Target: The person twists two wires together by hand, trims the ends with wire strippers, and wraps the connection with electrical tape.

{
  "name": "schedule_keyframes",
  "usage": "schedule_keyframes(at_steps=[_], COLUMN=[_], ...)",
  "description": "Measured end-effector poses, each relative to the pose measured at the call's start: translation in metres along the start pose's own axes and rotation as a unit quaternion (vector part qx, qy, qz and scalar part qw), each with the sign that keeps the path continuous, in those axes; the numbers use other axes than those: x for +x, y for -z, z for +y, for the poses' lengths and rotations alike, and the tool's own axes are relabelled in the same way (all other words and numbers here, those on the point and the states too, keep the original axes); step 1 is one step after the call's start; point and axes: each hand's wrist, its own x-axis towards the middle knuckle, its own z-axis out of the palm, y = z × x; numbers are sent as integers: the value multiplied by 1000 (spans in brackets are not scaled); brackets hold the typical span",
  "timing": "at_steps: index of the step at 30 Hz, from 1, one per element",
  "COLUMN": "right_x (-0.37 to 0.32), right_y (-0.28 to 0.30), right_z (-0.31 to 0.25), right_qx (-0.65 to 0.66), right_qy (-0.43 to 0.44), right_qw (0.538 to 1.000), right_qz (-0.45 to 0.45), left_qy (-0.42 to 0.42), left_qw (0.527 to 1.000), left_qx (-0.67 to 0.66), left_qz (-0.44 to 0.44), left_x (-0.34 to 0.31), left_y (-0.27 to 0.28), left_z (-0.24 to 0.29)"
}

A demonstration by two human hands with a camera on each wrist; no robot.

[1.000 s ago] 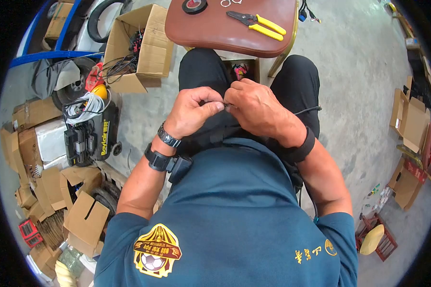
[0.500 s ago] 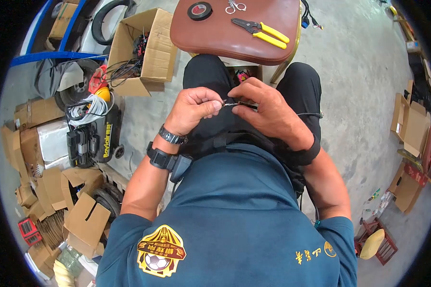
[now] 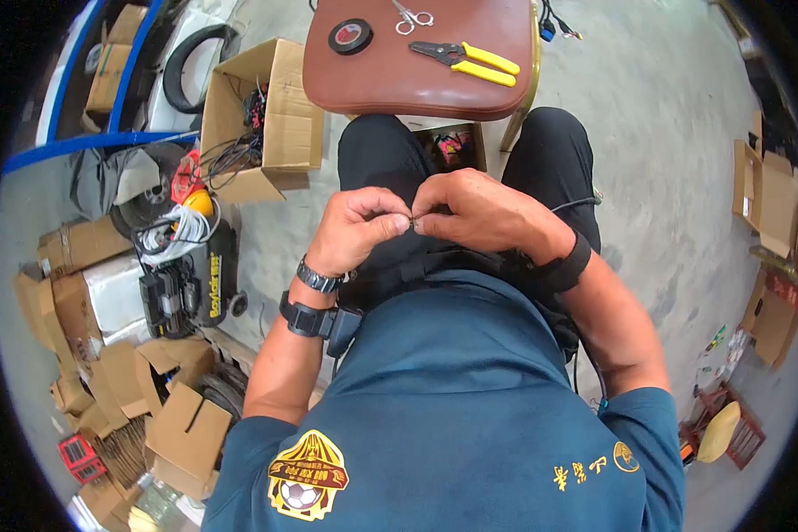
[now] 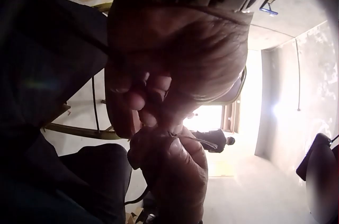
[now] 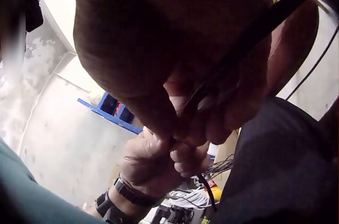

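Observation:
Over the person's lap, the left hand and right hand meet fingertip to fingertip. Both pinch a thin wire between thumb and forefinger, and the pinched spot is mostly covered by the fingers. Fine wire strands poke out past the fingertips in the left wrist view. A dark cable runs under the right palm into that hand's fingers. Ahead on a brown padded seat lie yellow-handled wire strippers, small scissors and a roll of black tape.
An open cardboard box with tangled cables stands left of the seat. Further left are an air compressor, a coil of white cable and stacked cardboard. More boxes line the right side.
Half a second ago the hands were slightly apart with a stretch of wire showing between them. The right fingertips have come back against the left ones. The head view has shifted a little.

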Motion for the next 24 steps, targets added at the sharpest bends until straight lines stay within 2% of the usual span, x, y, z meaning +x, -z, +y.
schedule_keyframes(at_steps=[4,7,10,13,16,19,24], right_x=[3,5,3,0,-13,-24,-30], right_y=[3,2,5,2,7,10,-5], right_z=[-1,4,1,8,9,12,20], right_qx=[11,3,12,34,-18,-61,-82], right_qy=[-39,-15,-41,12,2,-19,42], right_qw=[998,997,996,999,997,995,984], right_qz=[-55,-71,-81,-5,77,73,152], left_qy=[-14,-22,-16,4,8,-11,-24], left_qw=[999,999,999,1000,998,999,999], left_qx=[31,39,30,-10,-35,-21,26], left_qz=[-2,-3,4,28,45,42,14], left_x=[-1,0,-2,-1,-1,-2,5], left_y=[0,0,0,-2,-5,-11,-14], left_z=[6,4,0,-2,0,5,8])
